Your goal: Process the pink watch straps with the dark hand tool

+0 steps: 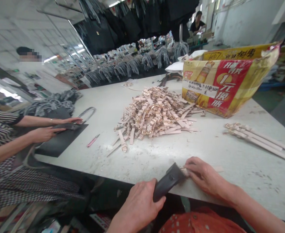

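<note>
My left hand (142, 202) is wrapped round a dark, clipper-shaped handheld tool (169, 181) at the table's front edge. The tool tilts up to the right, and its head meets a pale strap (218, 169) with a bit of gold metal. That strap is pinched in my right hand (204, 174), whose fingers hide most of it. What the tool's head is doing to the strap is hidden. Beyond my hands lies a large heap of pale straps with gold buckles (154, 113).
To the right, several buckled straps (259, 139) lie side by side, with a yellow and red carton (227, 84) behind. A pink-handled cutter (93, 140) lies left of the heap. On the left, a co-worker's hands (44, 133) work on a black panel (60, 145) with a grey handle.
</note>
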`<state>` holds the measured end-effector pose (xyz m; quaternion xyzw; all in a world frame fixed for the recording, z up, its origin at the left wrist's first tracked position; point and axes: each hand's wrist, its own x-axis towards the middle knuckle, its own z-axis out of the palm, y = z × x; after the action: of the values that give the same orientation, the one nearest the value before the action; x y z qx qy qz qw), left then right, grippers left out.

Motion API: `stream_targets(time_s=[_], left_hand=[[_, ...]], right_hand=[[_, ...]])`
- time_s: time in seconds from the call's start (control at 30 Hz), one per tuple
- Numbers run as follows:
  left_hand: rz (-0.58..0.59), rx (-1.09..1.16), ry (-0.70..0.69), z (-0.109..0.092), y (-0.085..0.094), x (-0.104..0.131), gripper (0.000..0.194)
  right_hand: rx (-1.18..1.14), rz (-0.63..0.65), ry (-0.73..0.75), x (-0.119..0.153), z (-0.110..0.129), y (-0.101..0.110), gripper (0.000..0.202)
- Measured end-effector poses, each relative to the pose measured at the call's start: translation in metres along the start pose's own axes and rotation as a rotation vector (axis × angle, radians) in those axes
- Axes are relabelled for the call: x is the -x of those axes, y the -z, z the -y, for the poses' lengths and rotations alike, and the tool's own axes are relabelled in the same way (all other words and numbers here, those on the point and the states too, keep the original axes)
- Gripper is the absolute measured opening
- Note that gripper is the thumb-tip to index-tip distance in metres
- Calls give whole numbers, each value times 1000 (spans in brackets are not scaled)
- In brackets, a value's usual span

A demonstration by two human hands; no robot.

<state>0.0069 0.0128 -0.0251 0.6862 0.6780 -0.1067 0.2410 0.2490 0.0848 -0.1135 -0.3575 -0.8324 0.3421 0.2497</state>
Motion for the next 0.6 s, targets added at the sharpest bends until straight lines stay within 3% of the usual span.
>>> stream_targets(time_s=[0.27,0.6], left_hand=[[-29,22,-15,-4,6,-12,25],[-39,58,-21,-9,19,-13,22]], right_hand=[[71,-143,-50,8,-6,-3,21],[237,-85,-171,2,-1,3,22]])
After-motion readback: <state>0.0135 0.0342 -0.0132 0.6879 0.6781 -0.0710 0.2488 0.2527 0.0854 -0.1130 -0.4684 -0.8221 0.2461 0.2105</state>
